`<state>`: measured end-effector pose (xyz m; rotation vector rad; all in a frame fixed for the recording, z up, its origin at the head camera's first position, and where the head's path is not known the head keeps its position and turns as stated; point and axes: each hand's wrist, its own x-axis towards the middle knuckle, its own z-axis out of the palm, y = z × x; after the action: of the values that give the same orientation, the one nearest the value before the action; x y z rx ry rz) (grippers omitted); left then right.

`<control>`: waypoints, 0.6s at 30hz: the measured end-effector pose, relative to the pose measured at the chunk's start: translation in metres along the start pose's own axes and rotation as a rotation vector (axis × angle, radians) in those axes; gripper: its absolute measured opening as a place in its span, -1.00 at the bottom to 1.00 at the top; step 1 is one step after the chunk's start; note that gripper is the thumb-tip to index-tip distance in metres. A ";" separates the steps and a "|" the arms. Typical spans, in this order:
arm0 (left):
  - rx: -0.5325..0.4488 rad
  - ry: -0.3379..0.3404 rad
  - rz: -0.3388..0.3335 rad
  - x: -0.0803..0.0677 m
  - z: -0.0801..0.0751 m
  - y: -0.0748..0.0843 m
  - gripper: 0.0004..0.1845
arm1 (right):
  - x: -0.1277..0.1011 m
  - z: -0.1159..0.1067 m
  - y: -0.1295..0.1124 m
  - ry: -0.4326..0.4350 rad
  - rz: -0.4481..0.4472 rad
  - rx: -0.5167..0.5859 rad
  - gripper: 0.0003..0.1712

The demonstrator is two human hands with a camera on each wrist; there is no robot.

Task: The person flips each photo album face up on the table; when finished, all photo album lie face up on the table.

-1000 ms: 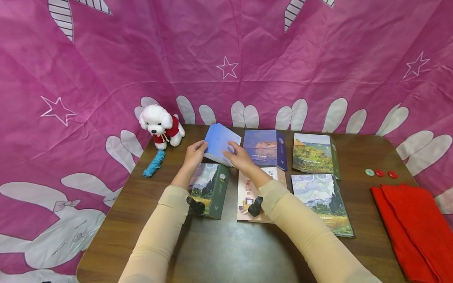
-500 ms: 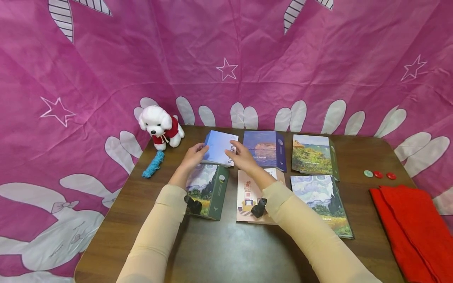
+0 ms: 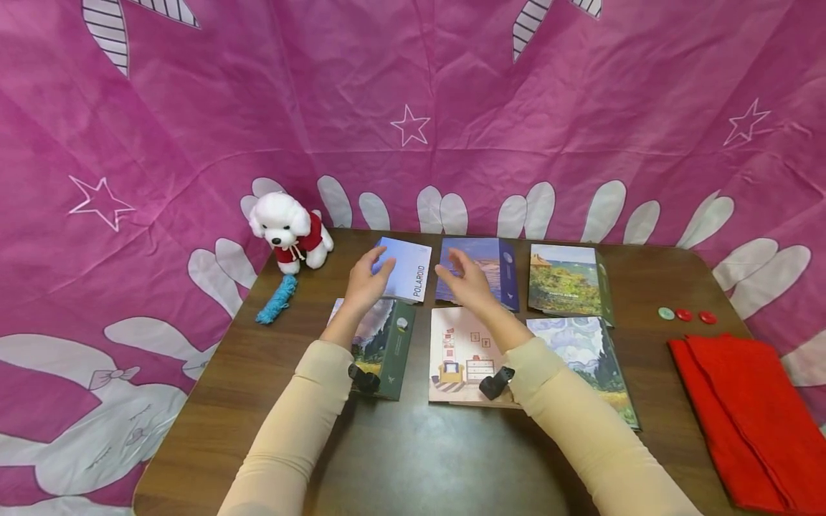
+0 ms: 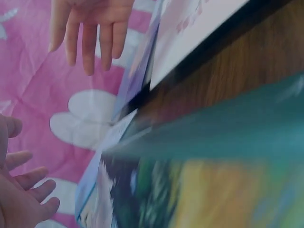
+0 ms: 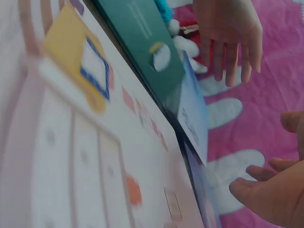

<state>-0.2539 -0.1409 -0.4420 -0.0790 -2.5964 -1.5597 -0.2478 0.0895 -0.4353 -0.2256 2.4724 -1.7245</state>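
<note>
**A:** How far along does your laying-out look?

**B:** From your left: the plush dog [image 3: 289, 229] and blue yarn [image 3: 276, 299] sit well outside your left hand [image 3: 368, 281]. That hand hovers over the near-left corner of the Polaroid album [image 3: 406, 269], fingers relaxed and spread, gripping nothing. I can't tell whether the fingertips touch the cover.

**A:** And the album itself?

**B:** It lies flat on the counter [image 3: 413, 459] between your hands, in the far row, so I'd judge it placed. Your right hand [image 3: 470, 282] floats above the blue album [image 3: 490, 276] next to it, open and empty too.

**A:** What's left?

**B:** Six albums make two rows of three. Right of your hands, the buttons [image 3: 684, 314] and red cloth [image 3: 755, 408] look untouched.
</note>
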 end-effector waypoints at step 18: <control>0.019 -0.117 0.113 -0.008 0.062 0.023 -0.44 | -0.013 -0.069 0.034 0.128 0.088 0.070 -0.18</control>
<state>-0.2475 -0.0757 -0.4517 -0.3186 -2.6419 -1.5351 -0.2491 0.1672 -0.4431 0.0001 2.4616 -1.8380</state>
